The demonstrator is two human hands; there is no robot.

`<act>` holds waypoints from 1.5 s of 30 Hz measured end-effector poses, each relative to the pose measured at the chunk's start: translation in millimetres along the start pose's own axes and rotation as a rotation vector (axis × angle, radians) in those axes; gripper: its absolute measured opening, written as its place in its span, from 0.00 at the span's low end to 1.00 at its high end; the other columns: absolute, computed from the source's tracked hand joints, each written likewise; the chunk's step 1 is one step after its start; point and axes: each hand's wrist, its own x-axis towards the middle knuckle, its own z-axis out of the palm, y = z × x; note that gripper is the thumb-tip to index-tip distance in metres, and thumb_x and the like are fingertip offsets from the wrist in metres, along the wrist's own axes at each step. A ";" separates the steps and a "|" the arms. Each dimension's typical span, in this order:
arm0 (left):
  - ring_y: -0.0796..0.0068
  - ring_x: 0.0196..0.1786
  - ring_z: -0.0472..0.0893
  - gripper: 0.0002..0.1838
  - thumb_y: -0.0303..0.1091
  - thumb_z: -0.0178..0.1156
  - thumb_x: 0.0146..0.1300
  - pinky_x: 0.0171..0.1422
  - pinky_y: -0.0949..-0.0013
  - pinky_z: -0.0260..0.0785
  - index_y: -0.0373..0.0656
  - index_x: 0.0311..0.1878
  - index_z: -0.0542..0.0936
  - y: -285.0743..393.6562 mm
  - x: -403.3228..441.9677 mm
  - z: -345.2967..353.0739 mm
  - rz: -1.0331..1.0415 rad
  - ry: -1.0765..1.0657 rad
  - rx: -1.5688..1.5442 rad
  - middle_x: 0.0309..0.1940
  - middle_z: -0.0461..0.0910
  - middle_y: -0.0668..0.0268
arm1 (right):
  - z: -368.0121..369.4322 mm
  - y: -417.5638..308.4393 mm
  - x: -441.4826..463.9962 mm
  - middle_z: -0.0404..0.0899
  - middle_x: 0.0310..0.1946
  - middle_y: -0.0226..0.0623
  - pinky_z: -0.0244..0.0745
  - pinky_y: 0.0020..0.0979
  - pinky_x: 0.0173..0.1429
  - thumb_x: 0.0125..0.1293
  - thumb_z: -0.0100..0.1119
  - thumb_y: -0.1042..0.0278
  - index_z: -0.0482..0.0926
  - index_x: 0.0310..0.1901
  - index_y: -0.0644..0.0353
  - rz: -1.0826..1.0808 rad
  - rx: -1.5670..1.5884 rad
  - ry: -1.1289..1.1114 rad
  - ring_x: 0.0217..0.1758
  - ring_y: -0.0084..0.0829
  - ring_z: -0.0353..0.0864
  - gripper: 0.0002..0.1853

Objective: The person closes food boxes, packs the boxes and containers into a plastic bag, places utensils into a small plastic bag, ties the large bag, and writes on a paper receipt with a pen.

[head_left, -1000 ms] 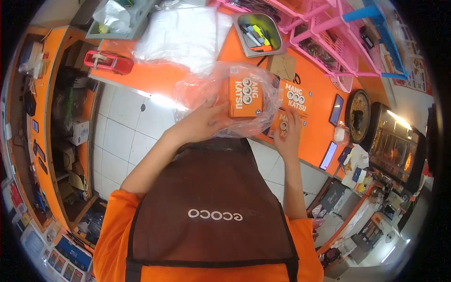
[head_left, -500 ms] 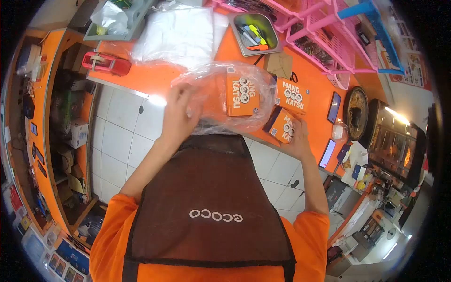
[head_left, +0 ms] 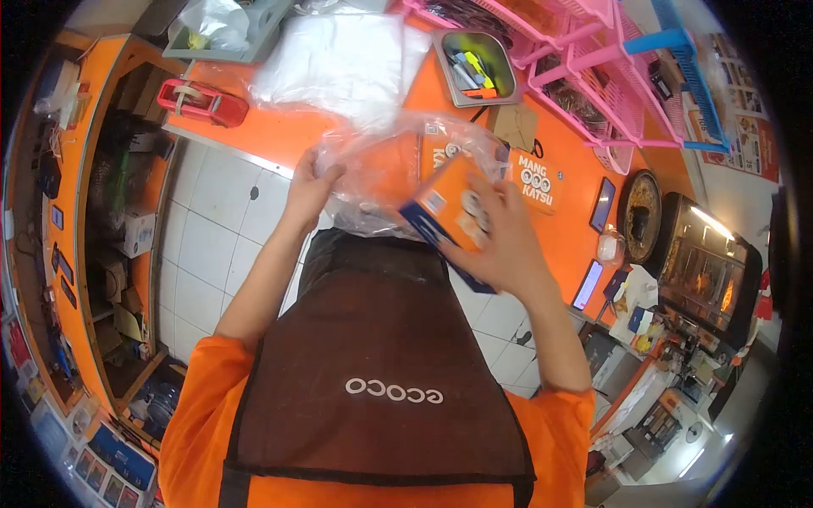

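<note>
My right hand (head_left: 506, 241) grips an orange and dark blue box (head_left: 449, 207), tilted and raised over the near edge of the counter. My left hand (head_left: 312, 188) holds the left edge of a clear plastic bag (head_left: 368, 169), thumb and fingers pressed on the film. Inside the bag lies another orange box (head_left: 436, 151), partly covered by the raised one. To the right, a third orange box (head_left: 535, 179) with white lettering rests on the counter.
On the orange counter (head_left: 555, 245) are white plastic bags (head_left: 330, 63), a red tape dispenser (head_left: 201, 103), a metal tray of markers (head_left: 476, 72) and two phones (head_left: 602, 205), (head_left: 586, 284). Pink baskets (head_left: 584, 76) stand at the back right, and a glass-fronted oven (head_left: 707, 262) further right.
My right hand has lifted the nearer box off the counter and moved it left, over the bag. My left hand has shifted slightly and now holds the bag's left edge.
</note>
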 end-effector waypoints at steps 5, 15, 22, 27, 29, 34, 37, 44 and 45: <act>0.66 0.64 0.73 0.29 0.24 0.63 0.67 0.69 0.64 0.67 0.35 0.68 0.64 16.4 -12.3 21.6 0.453 0.059 0.263 0.60 0.73 0.56 | 53.3 -33.7 87.9 0.66 0.66 0.70 0.69 0.54 0.70 0.49 0.72 0.37 0.65 0.74 0.59 0.244 -0.005 -0.152 0.69 0.64 0.72 0.54; 0.68 0.64 0.71 0.33 0.20 0.62 0.65 0.68 0.63 0.68 0.40 0.67 0.55 13.1 -42.8 32.8 -0.043 -0.186 -0.173 0.58 0.70 0.57 | 125.4 -43.4 131.3 0.56 0.70 0.77 0.66 0.62 0.71 0.53 0.68 0.36 0.60 0.76 0.57 0.467 -0.030 0.056 0.72 0.76 0.62 0.54; 0.66 0.68 0.70 0.44 0.20 0.65 0.63 0.69 0.62 0.68 0.40 0.73 0.45 13.1 -68.3 33.9 -0.103 -0.426 0.123 0.65 0.67 0.53 | 132.5 -31.2 128.0 0.58 0.67 0.72 0.51 0.72 0.72 0.57 0.68 0.37 0.57 0.78 0.56 0.519 0.088 0.104 0.74 0.76 0.54 0.52; 0.68 0.66 0.73 0.41 0.20 0.66 0.63 0.65 0.64 0.72 0.39 0.73 0.52 38.9 -65.2 41.5 -0.059 -0.304 -0.046 0.63 0.70 0.55 | 151.9 -34.0 123.5 0.57 0.67 0.72 0.52 0.71 0.71 0.56 0.70 0.37 0.57 0.78 0.53 0.510 0.090 0.270 0.73 0.77 0.53 0.53; 0.71 0.62 0.75 0.36 0.20 0.66 0.63 0.62 0.66 0.74 0.39 0.71 0.58 42.4 -61.7 35.8 -0.077 -0.225 -0.094 0.60 0.72 0.58 | 159.9 -27.9 117.9 0.57 0.67 0.70 0.53 0.70 0.70 0.55 0.70 0.36 0.57 0.78 0.53 0.486 0.024 0.318 0.72 0.74 0.56 0.54; 0.79 0.48 0.78 0.23 0.23 0.66 0.65 0.49 0.72 0.73 0.41 0.60 0.69 52.7 -60.7 37.5 -0.034 -0.108 -0.060 0.48 0.77 0.67 | 157.3 -14.2 91.7 0.63 0.63 0.62 0.57 0.65 0.69 0.56 0.73 0.46 0.65 0.73 0.54 0.283 -0.071 0.312 0.70 0.64 0.61 0.45; 0.84 0.36 0.76 0.17 0.27 0.64 0.69 0.38 0.77 0.68 0.43 0.58 0.71 52.1 -54.3 31.0 0.005 -0.022 -0.060 0.38 0.77 0.72 | 135.7 -6.7 78.1 0.67 0.62 0.56 0.63 0.57 0.68 0.59 0.72 0.57 0.72 0.68 0.56 0.130 -0.012 0.173 0.70 0.58 0.63 0.35; 0.88 0.30 0.72 0.12 0.33 0.63 0.73 0.32 0.78 0.64 0.45 0.54 0.73 88.2 -43.8 19.5 0.157 0.131 0.037 0.33 0.74 0.76 | 47.9 40.9 46.3 0.80 0.51 0.44 0.71 0.40 0.66 0.66 0.63 0.71 0.82 0.52 0.61 -0.064 0.232 0.416 0.59 0.45 0.79 0.14; 0.88 0.30 0.72 0.12 0.32 0.63 0.74 0.32 0.78 0.65 0.45 0.55 0.73 88.8 -42.4 17.6 0.183 0.144 0.058 0.33 0.74 0.76 | 23.2 58.8 43.7 0.79 0.54 0.46 0.70 0.41 0.68 0.65 0.64 0.71 0.81 0.54 0.60 0.043 0.198 0.324 0.62 0.47 0.77 0.15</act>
